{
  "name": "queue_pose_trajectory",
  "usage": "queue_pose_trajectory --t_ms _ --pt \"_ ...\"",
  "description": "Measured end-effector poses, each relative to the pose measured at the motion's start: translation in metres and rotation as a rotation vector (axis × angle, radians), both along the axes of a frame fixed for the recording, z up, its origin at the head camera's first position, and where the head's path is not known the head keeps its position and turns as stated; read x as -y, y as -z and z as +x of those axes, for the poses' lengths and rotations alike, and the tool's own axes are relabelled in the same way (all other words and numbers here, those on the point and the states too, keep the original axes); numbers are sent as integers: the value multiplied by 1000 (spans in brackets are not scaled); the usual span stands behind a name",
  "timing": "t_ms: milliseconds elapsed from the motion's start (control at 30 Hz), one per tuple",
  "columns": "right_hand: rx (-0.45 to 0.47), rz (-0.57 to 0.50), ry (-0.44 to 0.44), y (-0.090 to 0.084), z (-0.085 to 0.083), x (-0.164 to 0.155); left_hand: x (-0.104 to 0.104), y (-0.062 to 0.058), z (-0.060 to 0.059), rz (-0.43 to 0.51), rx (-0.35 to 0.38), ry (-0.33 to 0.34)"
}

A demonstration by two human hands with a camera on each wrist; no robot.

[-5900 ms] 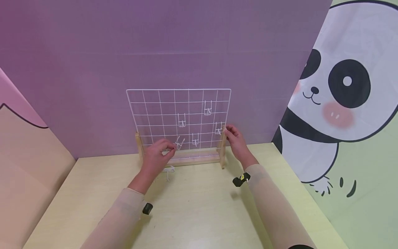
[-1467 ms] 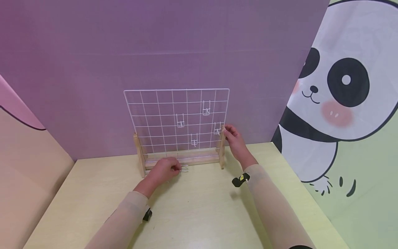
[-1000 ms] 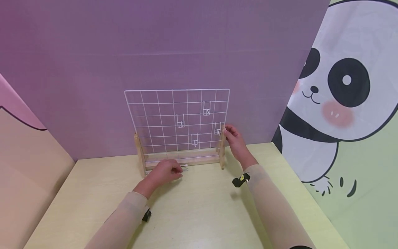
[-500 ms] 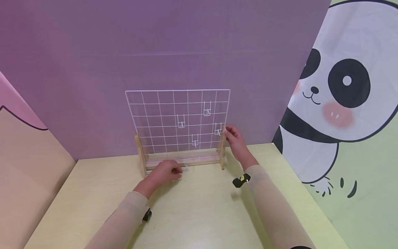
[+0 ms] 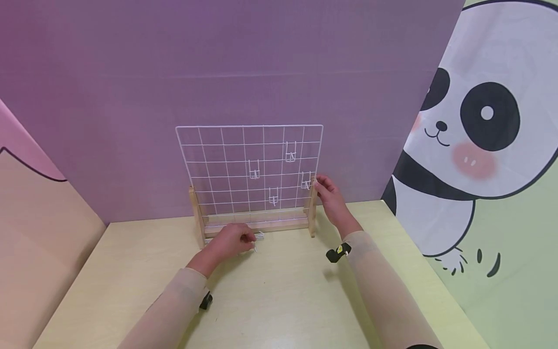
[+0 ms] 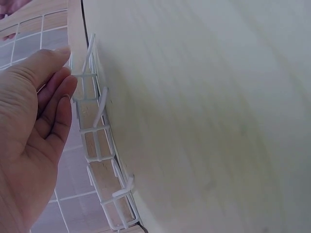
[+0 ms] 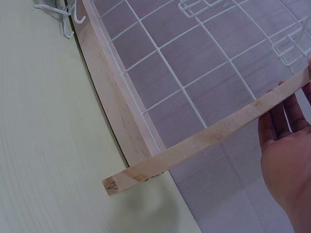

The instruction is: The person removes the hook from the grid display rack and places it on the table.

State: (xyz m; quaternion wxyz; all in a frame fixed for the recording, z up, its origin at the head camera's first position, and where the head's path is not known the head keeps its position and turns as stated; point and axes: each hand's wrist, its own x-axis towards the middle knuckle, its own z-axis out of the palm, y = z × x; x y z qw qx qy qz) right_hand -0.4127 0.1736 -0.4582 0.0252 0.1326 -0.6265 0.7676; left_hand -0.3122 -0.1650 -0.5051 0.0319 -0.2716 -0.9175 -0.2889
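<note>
A white wire grid panel (image 5: 226, 167) stands upright in a wooden stand (image 5: 197, 213), with several small white wire hooks hung on its right half, one of them a hook (image 5: 254, 170) near the middle. My left hand (image 5: 228, 240) is low at the stand's front, fingers curled, thumb and fingertips at a white wire hook (image 6: 86, 85). Its grip is partly hidden, but the fingers appear to pinch the hook. Two more hooks (image 6: 97, 143) lie in a row along the stand's base in the left wrist view. My right hand (image 5: 331, 198) grips the right wooden upright (image 7: 218, 133), fingers behind it.
The pale wooden table (image 5: 279, 291) runs out in front of the stand. A purple backdrop (image 5: 279, 63) rises close behind the grid. On the right is a wall panel with a printed panda (image 5: 466, 126).
Earlier the left hand held a hook up at the grid's lower middle; it has come down to the stand's base. A hook prong now shows under its fingertips. The right hand has stayed put.
</note>
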Motion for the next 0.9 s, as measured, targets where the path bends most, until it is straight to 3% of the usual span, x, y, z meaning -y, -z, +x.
queue_pose_trajectory --t_ms 200,433,667,900 --pt "-3 2 2 0 -1 0 -1 -3 2 66 2 -47" --pt "1 1 6 1 -1 0 -6 -10 1 185 -120 -178" --pt "-1 -38 6 3 -1 2 -12 -31 0 311 -180 -296" --pt "-9 -33 4 4 -2 3 -17 -51 -5 459 -214 -319"
